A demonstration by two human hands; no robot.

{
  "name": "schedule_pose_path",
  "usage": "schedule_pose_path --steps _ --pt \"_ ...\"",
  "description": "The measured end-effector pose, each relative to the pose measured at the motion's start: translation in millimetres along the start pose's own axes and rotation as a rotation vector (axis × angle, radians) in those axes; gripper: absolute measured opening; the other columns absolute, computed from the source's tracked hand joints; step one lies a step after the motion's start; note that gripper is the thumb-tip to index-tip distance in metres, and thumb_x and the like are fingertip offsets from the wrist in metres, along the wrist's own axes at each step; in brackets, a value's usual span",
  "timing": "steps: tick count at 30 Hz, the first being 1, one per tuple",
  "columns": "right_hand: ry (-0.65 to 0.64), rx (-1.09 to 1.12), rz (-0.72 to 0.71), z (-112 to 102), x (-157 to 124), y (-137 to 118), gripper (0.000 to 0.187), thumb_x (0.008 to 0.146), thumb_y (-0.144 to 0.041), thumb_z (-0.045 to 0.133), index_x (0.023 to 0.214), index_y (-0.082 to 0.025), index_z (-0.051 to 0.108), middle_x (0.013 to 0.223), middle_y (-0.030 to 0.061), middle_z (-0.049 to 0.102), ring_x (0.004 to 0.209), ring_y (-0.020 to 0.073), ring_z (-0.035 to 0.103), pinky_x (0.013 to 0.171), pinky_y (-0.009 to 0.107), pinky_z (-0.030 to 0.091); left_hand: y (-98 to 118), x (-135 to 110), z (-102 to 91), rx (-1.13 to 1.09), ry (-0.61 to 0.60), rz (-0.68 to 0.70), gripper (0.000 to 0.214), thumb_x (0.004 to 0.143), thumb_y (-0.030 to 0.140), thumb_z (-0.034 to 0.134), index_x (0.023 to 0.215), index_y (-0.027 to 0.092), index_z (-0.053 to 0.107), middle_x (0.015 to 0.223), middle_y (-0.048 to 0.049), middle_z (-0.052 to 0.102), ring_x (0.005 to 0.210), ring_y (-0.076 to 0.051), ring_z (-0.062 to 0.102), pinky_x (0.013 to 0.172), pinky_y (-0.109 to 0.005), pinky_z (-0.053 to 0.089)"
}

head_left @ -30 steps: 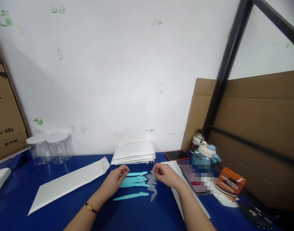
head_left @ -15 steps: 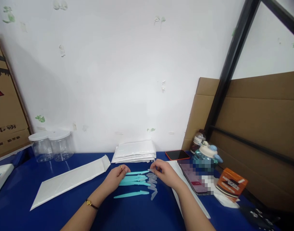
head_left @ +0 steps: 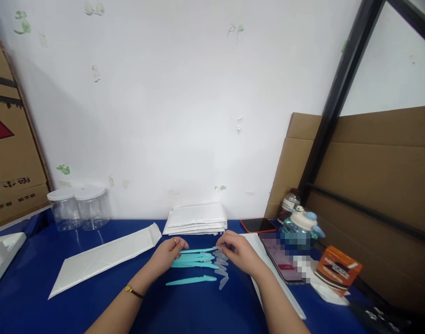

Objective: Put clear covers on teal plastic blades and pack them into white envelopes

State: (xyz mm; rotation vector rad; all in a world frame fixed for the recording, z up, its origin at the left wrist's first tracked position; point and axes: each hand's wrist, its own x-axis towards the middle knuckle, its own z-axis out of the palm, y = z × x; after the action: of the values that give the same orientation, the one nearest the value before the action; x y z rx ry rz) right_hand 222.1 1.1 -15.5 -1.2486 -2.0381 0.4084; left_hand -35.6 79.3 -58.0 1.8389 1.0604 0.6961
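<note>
My left hand (head_left: 166, 255) pinches the handle of a turquoise eyebrow razor (head_left: 197, 251), held level with its head to the right. My right hand (head_left: 239, 251) closes its fingertips on a small clear blade cap (head_left: 218, 247) at the razor's head; whether the cap sits over the blade I cannot tell. Below the hands, several more turquoise razors (head_left: 193, 264) lie bunched side by side. A single razor (head_left: 191, 280) rests apart, nearer to me. Several loose translucent caps (head_left: 220, 270) form a column to the right of the razor heads, partly under my right hand.
White padded mailers (head_left: 195, 217) are stacked by the wall, and another mailer (head_left: 104, 260) lies left. Two clear jars (head_left: 92, 211) stand back left. To the right are a phone (head_left: 257, 225), a second phone (head_left: 280, 260), a teal bottle (head_left: 297, 227) and an orange box (head_left: 338, 270).
The razor and cap have come together: the cap in my right hand now lines up with the razor's head. The view has turned slightly left.
</note>
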Motion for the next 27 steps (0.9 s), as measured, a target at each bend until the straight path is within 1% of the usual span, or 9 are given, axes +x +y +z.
schedule_pose_path --steps 4,8,11,14,18,23,25,27 --pt "0.004 -0.009 -0.021 0.6 -0.4 -3.8 0.015 0.082 -0.014 0.050 0.085 -0.020 0.063 0.083 0.0022 0.057 0.075 0.0134 0.054 0.060 0.022 0.039 -2.0 1.1 0.9 -0.040 0.020 -0.040 0.048 0.077 0.060 0.041 0.083 0.015 0.055 0.059 0.0059 0.037 0.051 -0.009 0.030 0.050 -0.021 0.025" --pt "-0.015 -0.019 -0.032 3.9 0.2 -5.6 0.018 0.080 -0.011 0.050 0.084 -0.021 0.064 0.085 0.0025 0.059 0.076 0.0136 0.055 0.063 0.023 0.040 4.5 -1.5 2.4 -0.040 0.018 -0.066 0.049 0.074 0.063 0.042 0.082 0.016 0.056 0.052 0.0084 0.029 0.048 -0.008 0.025 0.047 -0.021 0.022" --pt "-0.006 -0.020 -0.023 4.9 0.8 -4.4 0.016 0.080 -0.013 0.051 0.083 -0.020 0.065 0.082 0.0026 0.060 0.075 0.0138 0.056 0.064 0.023 0.041 7.3 -3.4 2.4 -0.059 0.020 -0.104 0.054 0.071 0.067 0.042 0.083 0.016 0.055 0.051 0.0095 0.026 0.046 -0.008 0.023 0.047 -0.022 0.019" --pt "0.018 -0.007 -0.001 4.4 0.9 -1.3 0.014 0.080 -0.015 0.053 0.082 -0.020 0.066 0.081 0.0026 0.062 0.074 0.0142 0.057 0.064 0.023 0.042 8.2 -5.3 1.6 -0.124 -0.007 -0.141 0.057 0.069 0.070 0.041 0.086 0.016 0.053 0.050 0.0105 0.023 0.045 -0.007 0.020 0.046 -0.021 0.017" --pt "0.027 0.056 0.021 5.8 0.4 -0.5 0.015 0.078 -0.015 0.056 0.084 -0.021 0.069 0.081 0.0022 0.066 0.075 0.0146 0.059 0.065 0.023 0.044 11.0 -7.7 1.3 -0.195 -0.054 -0.166 0.057 0.069 0.070 0.044 0.088 0.017 0.050 0.050 0.0112 0.023 0.044 -0.006 0.018 0.045 -0.020 0.015" --pt "0.001 0.092 -0.004 14.1 0.5 -9.4 0.013 0.077 -0.018 0.059 0.082 -0.020 0.071 0.077 0.0031 0.065 0.072 0.0143 0.060 0.062 0.022 0.044 12.9 -8.1 4.3 -0.142 -0.014 -0.152 0.053 0.068 0.068 0.048 0.085 0.018 0.046 0.045 0.0119 0.026 0.042 -0.007 0.023 0.042 -0.020 0.017" --pt "-0.024 0.082 -0.023 16.8 0.2 -12.5 0.011 0.076 -0.018 0.061 0.079 -0.020 0.071 0.075 0.0025 0.064 0.068 0.0131 0.059 0.060 0.022 0.044 12.6 -9.1 4.9 -0.095 -0.021 -0.169 0.050 0.071 0.066 0.047 0.086 0.018 0.046 0.045 0.0115 0.028 0.041 -0.007 0.025 0.042 -0.020 0.020" --pt "-0.048 0.092 -0.008 17.4 -1.1 -13.0 0.008 0.074 -0.019 0.063 0.075 -0.019 0.071 0.074 0.0021 0.064 0.065 0.0122 0.058 0.059 0.022 0.044 13.3 -11.9 4.2 -0.034 -0.050 -0.163 0.048 0.074 0.064 0.044 0.089 0.018 0.047 0.046 0.0104 0.032 0.042 -0.008 0.029 0.042 -0.020 0.023"
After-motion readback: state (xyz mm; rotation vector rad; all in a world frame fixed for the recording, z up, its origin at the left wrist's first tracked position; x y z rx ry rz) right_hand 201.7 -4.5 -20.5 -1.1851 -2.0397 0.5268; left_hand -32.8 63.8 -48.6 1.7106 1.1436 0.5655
